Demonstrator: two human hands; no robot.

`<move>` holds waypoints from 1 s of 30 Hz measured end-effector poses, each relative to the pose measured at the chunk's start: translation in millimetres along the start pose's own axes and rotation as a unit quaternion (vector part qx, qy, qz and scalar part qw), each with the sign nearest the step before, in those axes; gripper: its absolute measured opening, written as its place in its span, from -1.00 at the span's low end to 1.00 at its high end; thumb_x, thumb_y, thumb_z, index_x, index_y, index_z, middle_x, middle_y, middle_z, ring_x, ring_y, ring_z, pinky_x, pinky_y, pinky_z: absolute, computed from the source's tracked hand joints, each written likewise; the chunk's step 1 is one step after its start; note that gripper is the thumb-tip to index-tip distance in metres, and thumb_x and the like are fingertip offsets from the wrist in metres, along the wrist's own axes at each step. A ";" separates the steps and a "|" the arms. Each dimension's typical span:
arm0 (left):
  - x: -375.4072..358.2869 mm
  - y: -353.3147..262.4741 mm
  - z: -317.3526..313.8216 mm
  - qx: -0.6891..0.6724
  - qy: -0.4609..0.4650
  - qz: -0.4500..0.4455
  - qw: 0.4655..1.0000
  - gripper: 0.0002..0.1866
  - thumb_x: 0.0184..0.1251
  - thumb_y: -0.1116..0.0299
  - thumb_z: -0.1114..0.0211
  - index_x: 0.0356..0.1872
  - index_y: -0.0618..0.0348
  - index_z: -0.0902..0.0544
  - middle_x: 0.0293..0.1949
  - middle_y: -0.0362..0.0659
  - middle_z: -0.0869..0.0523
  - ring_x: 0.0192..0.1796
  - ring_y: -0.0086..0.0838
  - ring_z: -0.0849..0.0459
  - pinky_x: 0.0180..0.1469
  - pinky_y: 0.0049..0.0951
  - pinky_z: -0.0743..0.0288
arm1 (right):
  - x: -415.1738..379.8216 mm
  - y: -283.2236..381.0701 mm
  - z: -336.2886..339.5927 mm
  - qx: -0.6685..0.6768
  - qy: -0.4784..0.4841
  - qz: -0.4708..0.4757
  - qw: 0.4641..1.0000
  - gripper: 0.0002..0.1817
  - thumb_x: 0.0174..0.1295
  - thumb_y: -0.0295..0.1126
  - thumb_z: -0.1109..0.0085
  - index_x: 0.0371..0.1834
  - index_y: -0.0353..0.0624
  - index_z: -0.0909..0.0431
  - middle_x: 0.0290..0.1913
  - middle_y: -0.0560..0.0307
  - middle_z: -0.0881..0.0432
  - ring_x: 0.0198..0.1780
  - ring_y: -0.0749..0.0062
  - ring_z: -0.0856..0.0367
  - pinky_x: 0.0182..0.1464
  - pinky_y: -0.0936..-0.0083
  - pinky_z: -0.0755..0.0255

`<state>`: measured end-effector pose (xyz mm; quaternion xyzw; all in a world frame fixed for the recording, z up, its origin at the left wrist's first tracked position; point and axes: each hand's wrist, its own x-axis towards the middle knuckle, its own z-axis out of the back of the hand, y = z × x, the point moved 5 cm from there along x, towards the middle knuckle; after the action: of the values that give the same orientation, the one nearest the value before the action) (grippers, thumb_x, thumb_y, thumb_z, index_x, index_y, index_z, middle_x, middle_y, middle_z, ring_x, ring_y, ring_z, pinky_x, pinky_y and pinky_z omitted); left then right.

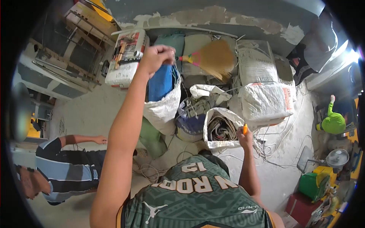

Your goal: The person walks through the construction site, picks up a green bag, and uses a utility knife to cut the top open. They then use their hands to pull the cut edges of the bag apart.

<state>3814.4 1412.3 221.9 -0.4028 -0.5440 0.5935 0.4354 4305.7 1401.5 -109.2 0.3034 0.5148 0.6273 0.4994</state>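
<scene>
My left hand point(157, 59) is raised over the blue cloth bundle point(160, 83), its fingers pinched and slightly blurred. Pale stringy strands show at its fingertips, though I cannot tell what it holds. That bundle stands in a white woven sack point(162, 110). Just right of this hand lies a straw broom point(213, 59), its handle end toward the fingers. My right hand point(244, 137) is closed around a small orange tool point(245, 128), right at the rim of an open white sack point(224, 143). Dark rolled material point(222, 128) fills that sack.
Stacked cement bags point(264, 100) stand at the right, and another bag point(125, 57) with tools on top at the left. Loose cables point(266, 148) lie on the floor. A person point(70, 167) is close on my left; another in green point(334, 121) is far right.
</scene>
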 end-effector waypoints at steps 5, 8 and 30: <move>33.0 21.9 -21.0 0.233 0.118 0.079 0.962 -0.81 0.31 0.40 -0.38 -0.20 0.36 -0.72 -0.43 -0.15 -0.74 -0.43 -0.55 -0.70 -0.29 -0.50 -0.64 | 28.0 7.0 -34.0 -0.034 0.038 -0.016 0.999 -0.88 0.08 -0.63 -0.05 -0.35 -0.19 -0.51 -0.46 0.17 -0.56 -0.37 0.42 -0.55 -0.23 0.47 -0.45; 119.6 7.6 24.6 0.409 0.011 -0.143 0.901 -0.79 0.30 0.34 -0.38 -0.20 0.30 -0.74 -0.45 -0.16 -0.76 -0.44 -0.56 -0.72 -0.29 -0.51 -0.61 | 39.5 3.5 -46.3 -0.021 0.041 -0.012 0.999 -0.92 0.13 -0.62 -0.02 -0.40 -0.23 -0.50 -0.50 0.23 -0.54 -0.44 0.56 -0.51 -0.36 0.55 -0.43; -851.4 436.7 32.2 0.260 -0.357 0.620 0.649 -0.58 0.27 -0.04 -0.26 -0.21 0.17 -0.69 -0.14 -0.03 -0.76 -0.12 -0.13 -0.74 -0.04 -0.04 -0.54 | 107.8 57.0 -230.8 -0.365 0.364 0.132 0.847 -0.69 0.34 -0.15 -0.14 -0.18 -0.22 -0.53 -0.40 -0.12 -0.62 -0.32 -0.08 -0.62 -0.20 0.13 -0.44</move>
<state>4001.8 577.0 -206.9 -0.2733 -0.1043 0.9402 -0.1745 4047.2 1425.2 -135.5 -0.0862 0.3488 0.8953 0.2634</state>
